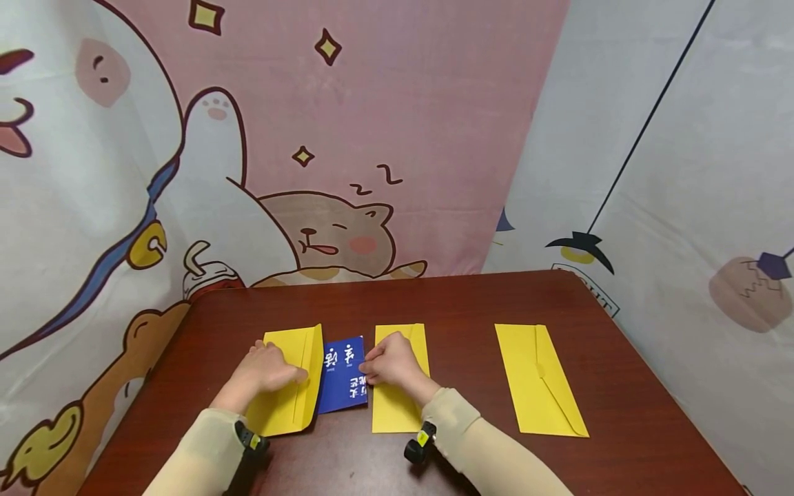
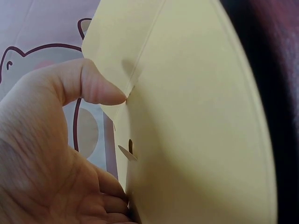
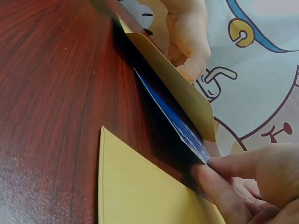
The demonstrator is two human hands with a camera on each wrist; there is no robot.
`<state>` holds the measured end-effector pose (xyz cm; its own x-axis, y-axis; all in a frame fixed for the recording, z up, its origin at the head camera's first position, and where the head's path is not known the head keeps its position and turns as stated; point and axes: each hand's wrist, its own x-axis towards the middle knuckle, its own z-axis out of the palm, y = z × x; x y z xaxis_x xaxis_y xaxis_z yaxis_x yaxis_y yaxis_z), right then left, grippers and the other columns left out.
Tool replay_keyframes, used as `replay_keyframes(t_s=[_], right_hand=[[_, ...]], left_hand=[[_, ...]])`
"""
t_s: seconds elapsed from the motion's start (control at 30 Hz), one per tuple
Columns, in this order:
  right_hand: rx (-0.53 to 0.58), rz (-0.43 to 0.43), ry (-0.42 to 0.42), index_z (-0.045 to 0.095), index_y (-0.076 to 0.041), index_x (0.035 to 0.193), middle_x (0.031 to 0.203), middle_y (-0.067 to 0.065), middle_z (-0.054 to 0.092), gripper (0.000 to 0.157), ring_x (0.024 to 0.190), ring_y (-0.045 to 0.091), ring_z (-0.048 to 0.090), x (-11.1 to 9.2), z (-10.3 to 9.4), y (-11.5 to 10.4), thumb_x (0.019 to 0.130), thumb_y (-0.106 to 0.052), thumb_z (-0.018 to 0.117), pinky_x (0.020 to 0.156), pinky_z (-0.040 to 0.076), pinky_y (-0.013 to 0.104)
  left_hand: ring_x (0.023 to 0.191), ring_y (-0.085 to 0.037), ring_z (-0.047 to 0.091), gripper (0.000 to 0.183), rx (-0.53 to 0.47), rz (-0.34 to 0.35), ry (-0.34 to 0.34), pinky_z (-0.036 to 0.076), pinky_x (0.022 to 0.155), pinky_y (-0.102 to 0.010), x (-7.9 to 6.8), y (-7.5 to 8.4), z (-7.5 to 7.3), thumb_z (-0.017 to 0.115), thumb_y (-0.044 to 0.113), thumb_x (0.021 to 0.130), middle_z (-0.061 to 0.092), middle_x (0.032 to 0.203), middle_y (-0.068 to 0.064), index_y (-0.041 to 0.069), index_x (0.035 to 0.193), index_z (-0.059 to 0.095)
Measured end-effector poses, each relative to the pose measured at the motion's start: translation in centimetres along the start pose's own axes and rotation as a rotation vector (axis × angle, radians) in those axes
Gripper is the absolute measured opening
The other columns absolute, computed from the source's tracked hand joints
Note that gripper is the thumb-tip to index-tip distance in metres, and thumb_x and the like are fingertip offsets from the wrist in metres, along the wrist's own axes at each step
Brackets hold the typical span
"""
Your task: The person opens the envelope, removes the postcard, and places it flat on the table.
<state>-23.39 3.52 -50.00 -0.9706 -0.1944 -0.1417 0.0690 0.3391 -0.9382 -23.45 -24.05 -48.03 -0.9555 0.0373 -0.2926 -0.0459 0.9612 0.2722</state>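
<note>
In the head view, my left hand (image 1: pixel 267 368) lies over the leftmost yellow envelope (image 1: pixel 287 403), its thumb reaching toward the right side. The left wrist view shows the thumb and fingertips against the envelope's face (image 2: pixel 201 116), spread apart beside a small slit with a paper tab. My right hand (image 1: pixel 393 362) pinches the right edge of a blue card (image 1: pixel 341 393) with white characters. That card is tilted in the right wrist view, its left edge close to the raised flap (image 3: pixel 173 79) of the envelope. Beneath my right hand lies the middle yellow envelope (image 1: pixel 397 413).
A third yellow envelope (image 1: pixel 540 379) lies at the right of the dark red-brown table (image 1: pixel 465 303). Cartoon-printed cloth (image 1: pixel 434 138) hangs behind the table and along its sides. Both forearms wear a wrist camera.
</note>
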Motion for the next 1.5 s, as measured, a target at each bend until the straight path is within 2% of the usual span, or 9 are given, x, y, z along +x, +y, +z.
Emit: replay_keyframes(t_s=[0.47, 0.6, 0.73, 0.9, 1.03, 1.17, 1.27, 1.37, 1.5], right_hand=[[-0.047, -0.050, 0.004, 0.077, 0.005, 0.080, 0.064, 0.008, 0.071, 0.011, 0.056, 0.026, 0.074, -0.6, -0.4, -0.5, 0.085, 0.002, 0.087, 0.053, 0.061, 0.034], [-0.066, -0.066, -0.002, 0.079, 0.004, 0.081, 0.065, 0.007, 0.072, 0.010, 0.058, 0.025, 0.074, -0.7, -0.7, -0.5, 0.087, -0.001, 0.086, 0.055, 0.062, 0.034], [-0.119, -0.136, 0.004, 0.081, 0.001, 0.087, 0.068, 0.003, 0.073, 0.009, 0.060, 0.020, 0.074, -0.8, -1.4, -0.4, 0.090, -0.006, 0.084, 0.056, 0.061, 0.031], [-0.186, -0.239, 0.013, 0.082, 0.000, 0.099, 0.075, -0.001, 0.074, 0.015, 0.062, 0.013, 0.069, -1.2, -2.7, -0.5, 0.093, -0.014, 0.081, 0.054, 0.057, 0.029], [-0.211, -0.307, 0.022, 0.080, 0.003, 0.109, 0.089, 0.001, 0.076, 0.025, 0.071, 0.012, 0.070, -1.5, -4.1, -0.6, 0.094, -0.017, 0.081, 0.059, 0.058, 0.029], [-0.223, -0.351, 0.034, 0.079, 0.001, 0.114, 0.101, 0.005, 0.078, 0.027, 0.080, 0.014, 0.074, -2.0, -5.4, -0.6, 0.096, -0.019, 0.080, 0.064, 0.060, 0.029], [-0.245, -0.370, 0.048, 0.079, -0.003, 0.115, 0.106, 0.006, 0.078, 0.026, 0.088, 0.017, 0.075, -2.4, -6.3, -0.6, 0.096, -0.021, 0.080, 0.072, 0.062, 0.032], [-0.274, -0.395, 0.047, 0.078, -0.003, 0.118, 0.112, 0.009, 0.077, 0.029, 0.099, 0.022, 0.075, -2.8, -7.1, -0.3, 0.097, -0.023, 0.079, 0.086, 0.062, 0.039], [-0.314, -0.386, 0.022, 0.073, -0.004, 0.127, 0.124, 0.009, 0.074, 0.038, 0.117, 0.026, 0.070, -3.2, -8.0, 0.2, 0.098, -0.028, 0.078, 0.102, 0.055, 0.047]], left_hand=[[0.142, -0.066, 0.031, 0.108, 0.014, 0.019, 0.017, 0.029, 0.118, -0.068, -0.1, 0.0, 0.0, 0.074, 0.052, 0.080, 0.027, 0.152, -0.053, -0.028, 0.142, 0.038], [0.135, -0.063, 0.040, 0.104, -0.007, 0.016, 0.019, 0.034, 0.114, -0.068, 0.0, 0.0, -0.2, 0.074, 0.054, 0.081, 0.033, 0.149, -0.052, -0.026, 0.140, 0.044], [0.123, -0.055, 0.050, 0.099, -0.042, -0.004, 0.013, 0.041, 0.108, -0.068, -0.2, -0.1, -0.5, 0.075, 0.053, 0.082, 0.038, 0.146, -0.049, -0.023, 0.139, 0.046], [0.100, -0.042, 0.056, 0.092, -0.097, -0.040, 0.001, 0.051, 0.092, -0.059, -0.4, -0.3, -1.0, 0.076, 0.054, 0.081, 0.052, 0.119, -0.032, -0.018, 0.133, 0.049], [0.093, -0.036, 0.056, 0.087, -0.113, -0.043, 0.006, 0.050, 0.084, -0.051, -0.5, -0.5, -1.2, 0.074, 0.056, 0.083, 0.052, 0.112, -0.026, -0.015, 0.129, 0.053], [0.116, -0.050, 0.058, 0.099, -0.091, -0.009, 0.037, 0.049, 0.101, -0.059, -0.9, -0.2, -1.5, 0.068, 0.059, 0.089, 0.048, 0.139, -0.042, -0.022, 0.142, 0.045], [0.143, -0.060, 0.036, 0.111, -0.068, 0.057, 0.078, 0.032, 0.116, -0.068, -1.2, 0.7, -1.8, 0.065, 0.061, 0.092, 0.024, 0.159, -0.046, -0.026, 0.151, 0.027], [0.152, -0.057, 0.019, 0.115, -0.054, 0.143, 0.114, 0.024, 0.120, -0.068, -1.5, 1.9, -1.8, 0.065, 0.062, 0.093, 0.015, 0.165, -0.041, -0.021, 0.157, 0.018], [0.156, -0.049, 0.016, 0.118, -0.025, 0.261, 0.140, 0.026, 0.120, -0.066, -1.9, 3.6, -1.5, 0.067, 0.066, 0.091, 0.013, 0.170, -0.032, -0.012, 0.163, 0.016]])
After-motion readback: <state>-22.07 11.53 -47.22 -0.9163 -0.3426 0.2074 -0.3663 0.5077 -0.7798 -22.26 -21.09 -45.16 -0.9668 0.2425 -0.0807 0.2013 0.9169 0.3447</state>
